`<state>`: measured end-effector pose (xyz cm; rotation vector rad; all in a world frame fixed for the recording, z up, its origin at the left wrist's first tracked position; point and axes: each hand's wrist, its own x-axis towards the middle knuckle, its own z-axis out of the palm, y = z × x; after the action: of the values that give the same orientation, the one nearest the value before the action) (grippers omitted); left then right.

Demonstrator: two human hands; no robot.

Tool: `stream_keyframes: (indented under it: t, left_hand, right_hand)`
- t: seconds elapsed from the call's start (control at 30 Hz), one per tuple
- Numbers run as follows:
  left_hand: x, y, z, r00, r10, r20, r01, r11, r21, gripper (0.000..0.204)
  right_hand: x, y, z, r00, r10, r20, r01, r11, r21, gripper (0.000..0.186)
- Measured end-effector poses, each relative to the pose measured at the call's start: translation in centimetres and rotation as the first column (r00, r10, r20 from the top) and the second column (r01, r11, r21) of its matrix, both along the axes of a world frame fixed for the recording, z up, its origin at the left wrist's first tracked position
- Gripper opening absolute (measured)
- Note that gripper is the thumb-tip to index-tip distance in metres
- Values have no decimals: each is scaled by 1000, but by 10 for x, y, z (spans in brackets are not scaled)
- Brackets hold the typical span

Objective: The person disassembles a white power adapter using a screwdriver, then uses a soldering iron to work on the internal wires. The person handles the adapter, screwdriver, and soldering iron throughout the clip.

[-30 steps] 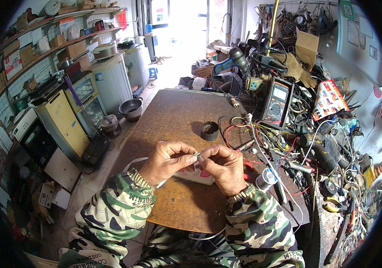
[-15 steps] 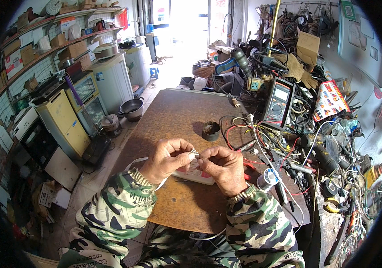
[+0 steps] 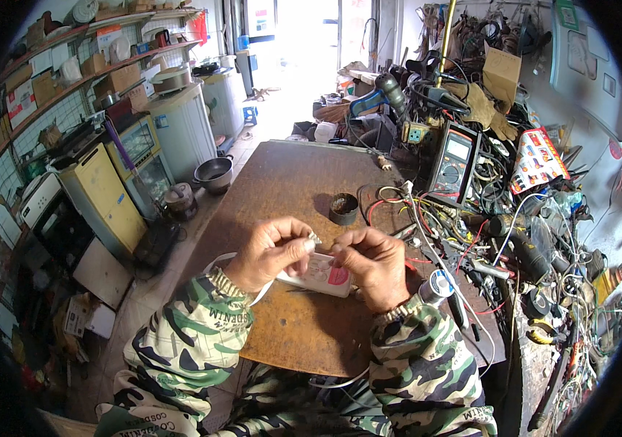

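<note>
My left hand (image 3: 271, 255) pinches a small, pale metallic piece (image 3: 314, 238) between thumb and forefinger, above the wooden table; it is too small to name. Just right of it, my right hand (image 3: 376, 266) is closed in a pinch, and whatever its fingertips hold is hidden. A narrow gap parts the two hands. Beneath them lies a flat white casing (image 3: 327, 282) with a pink patch, partly covered by the hands. A white cord (image 3: 260, 293) runs by my left wrist. Beyond my fingers stands a small round black tin (image 3: 343, 210) with brownish stuff inside.
At the right are a spool of solder wire (image 3: 438, 284), a multimeter (image 3: 453, 164), tangled wires (image 3: 427, 211) and pliers (image 3: 493, 272). A heap of tools and cables rises behind them. Left of the table (image 3: 282, 175), a pot (image 3: 214, 175) and old appliances stand on the floor.
My hands have moved apart: the right one shifted a little to the right, uncovering more of the white casing. The small piece now shows plainly in my left fingertips.
</note>
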<state>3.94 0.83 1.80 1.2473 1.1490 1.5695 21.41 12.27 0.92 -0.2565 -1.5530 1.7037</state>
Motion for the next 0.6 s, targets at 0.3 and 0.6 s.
stream_keyframes:
  t: [0.3, 0.6]
  left_hand:
    - [-36, -3, 5, 901, 358, -246, -353, 933, 64, 16]
    - [-31, 2, 5, 901, 337, -271, -335, 941, 56, 17]
  right_hand:
    - [10, 22, 9, 977, -192, -94, 182, 978, -105, 4]
    - [40, 25, 35, 936, -251, -247, 245, 968, -57, 5]
